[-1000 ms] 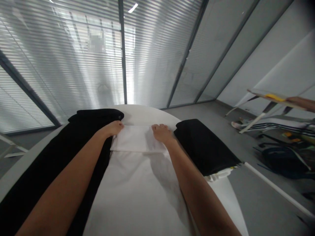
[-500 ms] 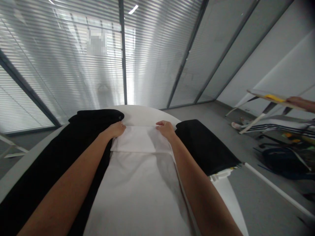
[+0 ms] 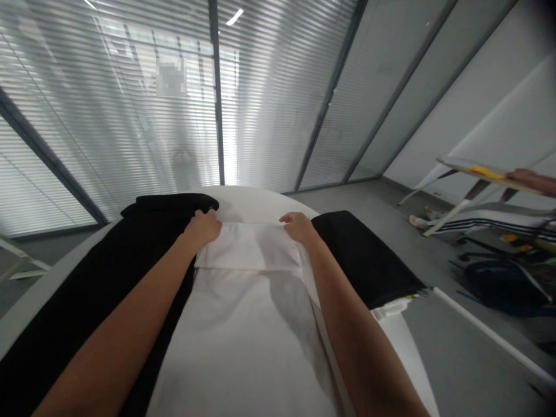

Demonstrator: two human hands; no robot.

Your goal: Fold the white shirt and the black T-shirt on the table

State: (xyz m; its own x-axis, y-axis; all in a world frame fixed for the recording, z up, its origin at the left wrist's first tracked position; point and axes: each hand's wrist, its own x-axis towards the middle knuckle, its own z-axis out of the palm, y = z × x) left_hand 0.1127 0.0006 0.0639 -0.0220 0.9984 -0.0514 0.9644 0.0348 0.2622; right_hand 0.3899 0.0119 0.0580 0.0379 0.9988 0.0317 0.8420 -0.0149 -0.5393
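At the left of the rounded white worktop (image 3: 256, 202), a long black garment (image 3: 108, 260) is laid lengthwise, its far end doubled over. The left hand (image 3: 204, 227) is placed beside that far end, at the far left corner of a white cloth (image 3: 243, 324); its grip is drawn nearly closed, with the corner pinched between thumb and curled fingers. The white cloth is spread down the middle of the worktop, toward the viewer, its far end turned back as a flat band (image 3: 252, 246). At the far right corner of this band the right hand (image 3: 300, 227) is set, fingers bent and thumb brought near them — whether fabric is caught in this grip cannot be told. Farther right, a folded black cloth (image 3: 365, 255) is seen, with white fabric (image 3: 393, 308) exposed beneath its near edge. At the far right, beyond the worktop, a second table (image 3: 460, 165) is shown — a yellow item (image 3: 484, 172) and a co-worker's hand (image 3: 519, 175), blurred, are seen at its edge.
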